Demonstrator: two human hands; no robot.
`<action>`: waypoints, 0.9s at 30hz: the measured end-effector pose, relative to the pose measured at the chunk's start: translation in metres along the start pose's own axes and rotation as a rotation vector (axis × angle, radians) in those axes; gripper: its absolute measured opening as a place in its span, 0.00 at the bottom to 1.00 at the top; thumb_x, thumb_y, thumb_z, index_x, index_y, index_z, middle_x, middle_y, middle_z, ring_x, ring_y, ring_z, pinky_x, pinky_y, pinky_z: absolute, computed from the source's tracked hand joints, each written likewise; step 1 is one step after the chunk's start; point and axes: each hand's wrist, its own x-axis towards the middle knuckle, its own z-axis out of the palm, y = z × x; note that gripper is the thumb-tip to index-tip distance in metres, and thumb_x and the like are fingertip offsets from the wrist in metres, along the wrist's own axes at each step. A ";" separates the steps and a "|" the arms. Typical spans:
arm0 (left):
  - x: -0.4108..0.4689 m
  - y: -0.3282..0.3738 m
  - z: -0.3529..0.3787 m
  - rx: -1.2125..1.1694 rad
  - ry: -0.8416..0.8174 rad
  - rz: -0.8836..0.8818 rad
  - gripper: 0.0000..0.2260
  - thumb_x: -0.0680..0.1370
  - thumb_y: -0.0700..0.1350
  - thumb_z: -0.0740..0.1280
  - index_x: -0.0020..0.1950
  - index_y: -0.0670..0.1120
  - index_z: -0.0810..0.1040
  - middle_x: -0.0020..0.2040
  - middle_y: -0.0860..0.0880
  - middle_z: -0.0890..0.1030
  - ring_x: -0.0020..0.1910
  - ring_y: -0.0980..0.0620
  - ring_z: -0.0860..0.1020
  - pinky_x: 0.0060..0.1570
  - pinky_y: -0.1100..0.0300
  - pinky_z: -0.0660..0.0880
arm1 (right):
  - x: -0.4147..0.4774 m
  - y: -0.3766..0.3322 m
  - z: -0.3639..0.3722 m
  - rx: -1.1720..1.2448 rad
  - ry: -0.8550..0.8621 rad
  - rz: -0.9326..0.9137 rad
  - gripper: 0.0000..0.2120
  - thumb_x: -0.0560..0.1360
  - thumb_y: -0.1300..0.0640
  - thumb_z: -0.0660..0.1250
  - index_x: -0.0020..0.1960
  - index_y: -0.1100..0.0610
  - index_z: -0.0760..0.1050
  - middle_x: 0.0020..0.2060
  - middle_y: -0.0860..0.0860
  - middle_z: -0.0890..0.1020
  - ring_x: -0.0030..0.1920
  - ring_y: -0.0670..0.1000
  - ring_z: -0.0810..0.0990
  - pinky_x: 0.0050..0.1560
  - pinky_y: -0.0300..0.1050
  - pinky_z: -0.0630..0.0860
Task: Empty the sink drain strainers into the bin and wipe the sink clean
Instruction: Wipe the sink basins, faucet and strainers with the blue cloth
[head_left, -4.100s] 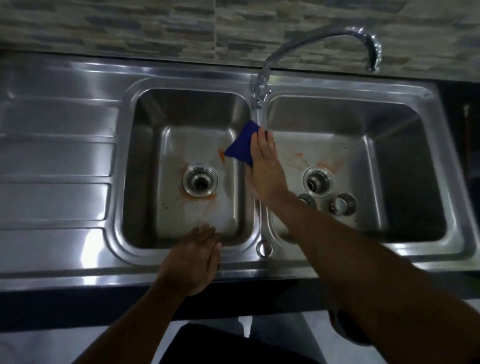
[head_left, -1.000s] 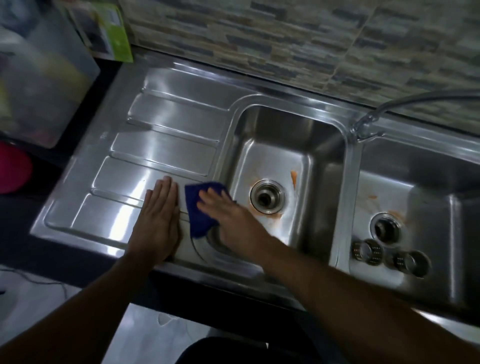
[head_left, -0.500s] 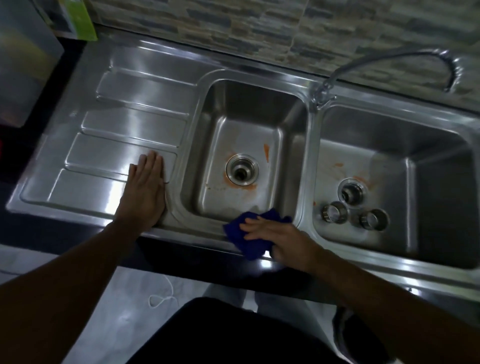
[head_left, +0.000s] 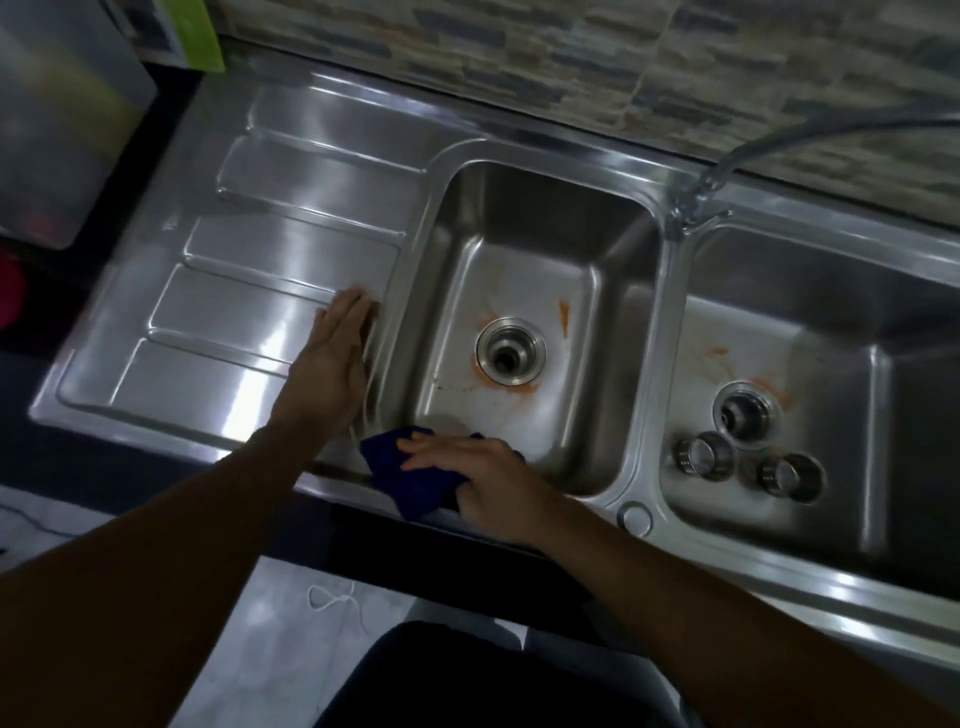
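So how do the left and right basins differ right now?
The left basin holds no loose parts; the right basin has two strainers lying beside its drain. The right hand presses the blue cloth on the left basin's front rim; nothing touches the right basin. Both show orange stains round open drains.
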 end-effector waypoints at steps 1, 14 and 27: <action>0.012 0.003 0.001 -0.022 0.000 -0.003 0.25 0.82 0.42 0.51 0.79 0.41 0.61 0.80 0.42 0.61 0.81 0.47 0.57 0.80 0.58 0.48 | 0.001 0.005 -0.003 0.041 0.004 0.058 0.26 0.68 0.77 0.66 0.63 0.62 0.80 0.66 0.57 0.80 0.67 0.52 0.78 0.73 0.44 0.70; 0.130 -0.001 0.025 0.207 0.077 0.108 0.22 0.86 0.49 0.52 0.80 0.44 0.61 0.80 0.44 0.62 0.81 0.50 0.56 0.81 0.53 0.48 | 0.092 0.115 -0.127 -0.138 0.936 0.888 0.29 0.78 0.65 0.65 0.77 0.57 0.64 0.67 0.60 0.77 0.66 0.58 0.76 0.64 0.44 0.71; 0.137 0.000 0.029 0.334 0.110 0.040 0.24 0.84 0.49 0.52 0.81 0.46 0.59 0.81 0.47 0.59 0.82 0.47 0.52 0.79 0.42 0.50 | 0.128 0.231 -0.083 -0.879 0.522 0.813 0.33 0.82 0.44 0.53 0.81 0.57 0.51 0.81 0.60 0.53 0.80 0.62 0.51 0.78 0.63 0.51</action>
